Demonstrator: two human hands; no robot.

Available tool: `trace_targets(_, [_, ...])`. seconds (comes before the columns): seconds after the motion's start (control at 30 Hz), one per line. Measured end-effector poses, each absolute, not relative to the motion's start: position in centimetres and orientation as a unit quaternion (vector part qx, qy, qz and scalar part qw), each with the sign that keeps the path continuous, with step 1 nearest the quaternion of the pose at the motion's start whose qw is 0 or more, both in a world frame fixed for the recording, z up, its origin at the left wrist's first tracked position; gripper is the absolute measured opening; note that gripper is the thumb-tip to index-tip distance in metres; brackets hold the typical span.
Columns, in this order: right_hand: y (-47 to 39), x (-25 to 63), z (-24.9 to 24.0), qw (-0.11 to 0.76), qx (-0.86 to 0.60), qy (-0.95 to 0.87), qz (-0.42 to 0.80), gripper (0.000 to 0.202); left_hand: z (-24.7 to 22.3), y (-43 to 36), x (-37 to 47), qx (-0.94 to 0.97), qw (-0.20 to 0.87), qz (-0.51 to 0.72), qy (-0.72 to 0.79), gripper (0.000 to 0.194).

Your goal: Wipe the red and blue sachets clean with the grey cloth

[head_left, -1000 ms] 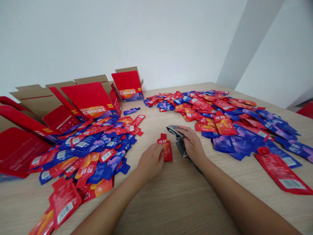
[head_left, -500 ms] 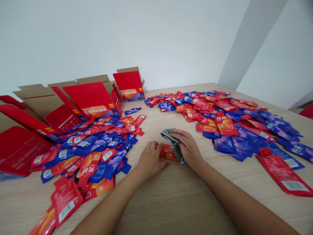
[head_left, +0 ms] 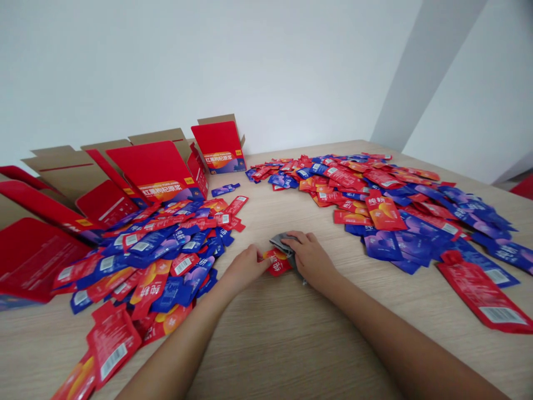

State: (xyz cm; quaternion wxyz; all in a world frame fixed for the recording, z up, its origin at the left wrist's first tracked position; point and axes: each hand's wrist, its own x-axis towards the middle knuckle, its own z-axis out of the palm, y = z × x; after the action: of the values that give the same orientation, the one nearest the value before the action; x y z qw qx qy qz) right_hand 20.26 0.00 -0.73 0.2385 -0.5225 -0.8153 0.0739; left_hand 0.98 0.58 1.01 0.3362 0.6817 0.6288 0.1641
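Note:
A red and orange pouch lies on the table between my hands. My left hand pinches its left end between thumb and fingers. My right hand is closed over a folded grey cloth, which it presses onto the pouch's right part. The cloth and fingers cover that end of the pouch. A heap of red and blue pouches spreads to the left of my left hand. Beyond my right hand lies a larger heap of similar pouches.
Open red cartons stand at the left, behind the left heap. Another red carton stands farther back against the wall. A single blue pouch lies before it. One red pouch rests at the right on the wooden table.
My right hand has moved slightly left and nearer with the cloth, onto the pouch. My left hand has shifted a little left and now pinches the pouch's end. The heaps look unchanged.

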Motion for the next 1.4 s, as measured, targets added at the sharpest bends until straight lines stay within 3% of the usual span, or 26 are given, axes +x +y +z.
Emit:
trace_targets(0.13, [-0.7,19.9,-0.4,0.282,-0.521,-0.8,0.093,0.052,0.0,0.7,1.3,0.532,0.599,0.219,0.558,0.021])
trace_targets(0.2, [-1.7,18.8,-0.2,0.297,-0.491,-0.812,0.105,0.052,-0.5,0.6,1.6,0.476,0.65,0.27,0.526,0.017])
trace_targets(0.33, [-3.0,16.8,-0.2,0.245,-0.451,-0.854,0.082,0.05,-0.9,0.1,2.0,0.458,0.647,0.318,0.521,0.012])
trace_targets(0.47, [-0.9,19.2,-0.9,0.215,-0.529,-0.821,0.015,0.043,-0.1,-0.4,2.1,0.463,0.654,0.287,0.525,0.015])
trace_targets(0.6, [1.0,22.1,-1.1,0.236,-0.61,-0.756,0.017,0.048,0.3,-0.4,2.0,0.451,0.667,0.28,0.523,0.013])
trace_targets(0.7, [-0.3,20.8,-0.7,0.264,-0.56,-0.784,0.045,0.051,-0.1,-0.3,1.8,0.45,0.677,0.258,0.522,0.01])
trace_targets(0.87, [-2.4,16.9,-0.6,0.223,-0.475,-0.849,0.056,0.046,-0.7,-0.3,1.8,0.467,0.663,0.28,0.514,0.009])
trace_targets(1.07, [0.9,20.4,-1.5,0.213,-0.594,-0.776,0.014,0.046,-0.6,-0.2,1.6,0.438,0.692,0.295,0.492,0.014])
trace_targets(1.17, [1.9,22.5,-2.2,0.261,-0.621,-0.738,0.025,0.051,-0.5,-0.2,1.3,0.422,0.698,0.322,0.48,0.019])
trace_targets(1.3, [2.6,23.9,-3.0,0.395,-0.594,-0.694,0.093,0.055,-0.3,0.0,1.0,0.414,0.667,0.363,0.502,0.033])
trace_targets(1.4, [3.2,24.4,-3.1,0.484,-0.584,-0.64,0.121,0.05,-0.2,0.4,0.8,0.431,0.629,0.409,0.5,0.031])
